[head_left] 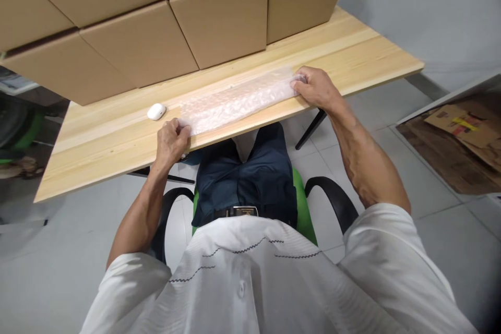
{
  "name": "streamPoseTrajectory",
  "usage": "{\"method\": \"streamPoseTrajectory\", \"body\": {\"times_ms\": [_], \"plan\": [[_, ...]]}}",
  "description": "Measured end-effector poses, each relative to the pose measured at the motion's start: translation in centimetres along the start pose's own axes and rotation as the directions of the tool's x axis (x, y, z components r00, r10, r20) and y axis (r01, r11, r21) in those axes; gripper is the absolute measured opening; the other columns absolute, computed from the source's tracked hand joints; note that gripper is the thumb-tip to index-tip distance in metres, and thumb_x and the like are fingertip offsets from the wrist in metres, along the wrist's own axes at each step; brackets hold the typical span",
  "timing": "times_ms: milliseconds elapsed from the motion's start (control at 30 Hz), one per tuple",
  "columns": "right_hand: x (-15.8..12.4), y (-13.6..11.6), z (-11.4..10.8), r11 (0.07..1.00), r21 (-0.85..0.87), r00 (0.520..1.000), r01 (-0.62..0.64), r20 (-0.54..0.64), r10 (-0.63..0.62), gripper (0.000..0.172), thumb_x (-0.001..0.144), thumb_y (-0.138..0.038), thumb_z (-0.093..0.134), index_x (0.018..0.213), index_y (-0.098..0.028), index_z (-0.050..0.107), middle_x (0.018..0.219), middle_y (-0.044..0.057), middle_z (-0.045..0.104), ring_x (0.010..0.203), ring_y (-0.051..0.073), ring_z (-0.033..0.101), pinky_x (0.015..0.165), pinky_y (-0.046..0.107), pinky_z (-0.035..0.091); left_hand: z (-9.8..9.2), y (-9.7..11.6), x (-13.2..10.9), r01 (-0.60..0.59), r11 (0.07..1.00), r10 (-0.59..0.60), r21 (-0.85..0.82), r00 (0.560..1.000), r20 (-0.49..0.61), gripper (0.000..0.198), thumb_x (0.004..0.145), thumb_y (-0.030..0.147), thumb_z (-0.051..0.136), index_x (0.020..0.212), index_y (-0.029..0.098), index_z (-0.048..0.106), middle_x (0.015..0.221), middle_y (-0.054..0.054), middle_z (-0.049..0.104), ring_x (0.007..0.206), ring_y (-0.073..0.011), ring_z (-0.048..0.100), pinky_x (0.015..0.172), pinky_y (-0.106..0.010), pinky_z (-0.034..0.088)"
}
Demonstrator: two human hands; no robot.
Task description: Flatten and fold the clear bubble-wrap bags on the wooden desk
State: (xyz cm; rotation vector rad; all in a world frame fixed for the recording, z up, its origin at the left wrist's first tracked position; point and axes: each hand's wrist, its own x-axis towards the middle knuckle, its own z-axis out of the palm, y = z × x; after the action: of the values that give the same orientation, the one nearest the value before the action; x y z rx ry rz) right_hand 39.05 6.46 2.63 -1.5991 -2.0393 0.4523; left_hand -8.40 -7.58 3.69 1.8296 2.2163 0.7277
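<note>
A long sheet of clear bubble wrap [238, 102] lies flat along the front of the pale wooden table [117, 135]. My left hand [171, 141] pinches its left end at the table's front edge, fingers closed. My right hand [318, 86] grips its right end, fingers curled over the wrap. A small white oval case [156, 111] rests on the table just left of the wrap, a short way above my left hand.
Several large cardboard boxes [219, 15] are stacked along the back of the table. I sit on a green chair with black armrests [332, 198]. Flattened cardboard [462, 135] lies on the grey tiled floor at the right.
</note>
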Motion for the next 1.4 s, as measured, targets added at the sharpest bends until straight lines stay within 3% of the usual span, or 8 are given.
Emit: {"method": "streamPoseTrajectory", "body": {"times_ms": [333,467,633,867,1133,1233,1300,1400], "plan": [[-0.3,-1.2,1.1,0.961,-0.275,0.999,-0.043,-0.001,0.044,0.056,0.128,-0.053,0.043,0.156,-0.023,0.082,0.145,0.023,0.089,0.139,0.049,0.078,0.112,0.057,0.058,0.6,-0.1,0.2,-0.028,0.996,0.03,0.089,0.999,-0.019,0.026,0.103,0.032,0.068,0.085,0.033,0.048,0.086,-0.003,0.062,0.099,-0.0324,0.066,0.104,-0.05,0.06],[-0.5,-2.2,1.1,0.95,-0.299,0.995,-0.086,0.019,0.096,0.061,0.129,-0.053,0.042,0.166,-0.022,0.079,0.146,0.025,0.089,0.142,0.051,0.077,0.116,0.059,0.055,0.7,-0.2,0.3,-0.05,0.991,0.052,0.128,0.999,-0.013,0.028,0.104,0.032,0.067,0.086,0.034,0.045,0.088,-0.005,0.061,0.105,-0.0351,0.066,0.108,-0.053,0.06],[-0.6,-2.8,1.2,0.931,-0.352,0.995,-0.094,-0.008,0.097,0.057,0.124,-0.038,0.045,0.164,-0.017,0.08,0.145,0.027,0.09,0.136,0.049,0.081,0.112,0.058,0.058,0.8,-0.3,0.2,-0.062,0.99,0.063,0.123,0.998,-0.006,0.031,0.106,0.03,0.068,0.088,0.034,0.044,0.089,-0.005,0.059,0.111,-0.0364,0.067,0.115,-0.054,0.06],[0.2,-1.4,2.3,0.974,-0.204,0.994,-0.101,-0.062,0.09,0.068,0.126,-0.073,0.045,0.146,-0.021,0.084,0.131,0.027,0.09,0.135,0.051,0.079,0.116,0.06,0.058,0.8,0.1,-0.1,-0.095,0.987,0.097,0.132,0.995,-0.008,0.038,0.107,0.029,0.069,0.086,0.034,0.038,0.087,-0.006,0.053,0.114,-0.0396,0.065,0.118,-0.059,0.06],[-0.2,-2.4,1.7,0.944,-0.317,0.996,-0.091,-0.008,0.093,0.054,0.123,-0.042,0.048,0.155,-0.015,0.082,0.143,0.032,0.089,0.136,0.053,0.08,0.116,0.067,0.058,0.9,0.0,-0.2,-0.091,0.987,0.092,0.129,0.996,-0.001,0.032,0.109,0.029,0.068,0.089,0.033,0.043,0.092,-0.009,0.06,0.117,-0.0399,0.067,0.119,-0.058,0.059],[-0.5,-2.7,1.4,0.941,-0.329,0.997,-0.076,-0.008,0.078,0.051,0.122,-0.038,0.049,0.153,-0.016,0.082,0.143,0.031,0.089,0.133,0.051,0.081,0.114,0.065,0.059,0.9,-0.3,-0.4,-0.086,0.99,0.09,0.116,0.996,-0.029,0.005,0.108,0.03,0.068,0.107,0.029,0.064,0.106,-0.012,0.071,0.124,-0.0408,0.071,0.123,-0.06,0.061],[-0.7,-2.8,1.3,0.936,-0.346,0.998,-0.067,-0.006,0.069,0.052,0.121,-0.036,0.047,0.152,-0.015,0.082,0.145,0.031,0.089,0.132,0.05,0.081,0.112,0.063,0.06,0.8,-0.2,-0.7,-0.101,0.991,0.11,0.09,0.989,-0.095,0.034,0.107,0.032,0.071,0.14,0.023,0.073,0.132,-0.019,0.078,0.14,-0.0436,0.073,0.131,-0.062,0.059],[-1.0,-2.9,1.3,0.929,-0.363,0.997,-0.076,-0.014,0.076,0.055,0.12,-0.035,0.044,0.154,-0.013,0.082,0.147,0.032,0.088,0.133,0.051,0.081,0.111,0.063,0.06,0.9,0.9,-1.2,-0.21,0.973,0.222,0.092,0.964,-0.147,0.073,0.111,0.042,0.073,0.178,0.016,0.061,0.179,-0.03,0.066,0.174,-0.0505,0.059,0.149,-0.067,0.046]]}}
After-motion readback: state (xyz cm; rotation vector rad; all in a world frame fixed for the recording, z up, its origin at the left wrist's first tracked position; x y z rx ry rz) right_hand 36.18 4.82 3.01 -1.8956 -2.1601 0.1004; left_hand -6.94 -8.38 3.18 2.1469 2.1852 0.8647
